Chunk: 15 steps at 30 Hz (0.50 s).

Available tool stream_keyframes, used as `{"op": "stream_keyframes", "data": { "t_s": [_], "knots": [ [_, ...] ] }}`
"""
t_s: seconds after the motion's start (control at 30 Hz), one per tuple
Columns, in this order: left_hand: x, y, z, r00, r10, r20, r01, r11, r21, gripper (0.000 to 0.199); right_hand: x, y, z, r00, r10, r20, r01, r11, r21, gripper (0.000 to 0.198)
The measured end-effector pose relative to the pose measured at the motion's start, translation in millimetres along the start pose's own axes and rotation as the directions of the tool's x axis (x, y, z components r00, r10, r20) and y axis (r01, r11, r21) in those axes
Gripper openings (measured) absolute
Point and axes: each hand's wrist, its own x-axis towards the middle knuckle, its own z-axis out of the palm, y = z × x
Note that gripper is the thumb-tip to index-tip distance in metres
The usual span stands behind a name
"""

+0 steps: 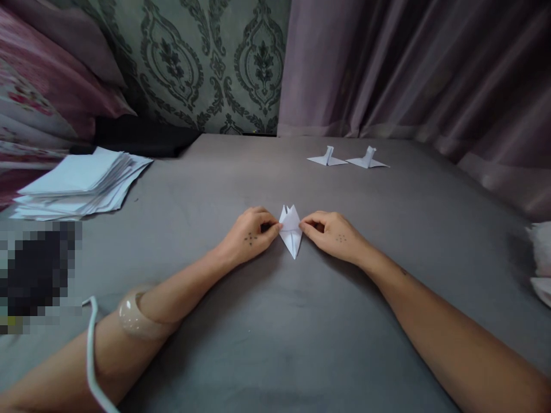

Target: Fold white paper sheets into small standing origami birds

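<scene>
Between my two hands is a piece of folded white origami paper point(291, 229), shaped like a narrow kite with its point toward me and split tips at the far end. The thumb and fingers of my left hand point(258, 232) pinch its left edge. On the opposite edge, my right hand point(331, 232) pinches it the same way. The paper is on or just above the grey cloth surface point(275, 327). Farther back on the right stand two finished-looking folded paper figures point(329, 158) with spread wings and upright middles.
A stack of white paper sheets point(81, 178) lies at the left, in front of a black cloth point(146, 135). A white cable point(91, 355) crosses by my left forearm. Purple curtains point(365, 63) and patterned wallpaper point(215, 63) stand behind. A white object point(541, 252) sits at the right edge.
</scene>
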Motion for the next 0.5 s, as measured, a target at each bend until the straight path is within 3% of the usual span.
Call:
{"op": "stream_keyframes", "data": {
  "t_s": [0.2, 0.5],
  "knots": [
    [4.9, -1.3, 0.0, 0.993, -0.111, 0.03, 0.113, 0.991, -0.065, 0.024, 7.1, 4.1, 1.6, 0.997, 0.079, 0.02, -0.08, 0.997, 0.008, 0.027],
    [9.8, -5.3, 0.4, 0.99, -0.141, 0.025, 0.143, 0.986, -0.088, 0.018, 14.7, 8.3, 5.8, 0.995, 0.1, 0.0, -0.1, 0.995, 0.001, 0.025]
  ]
}}
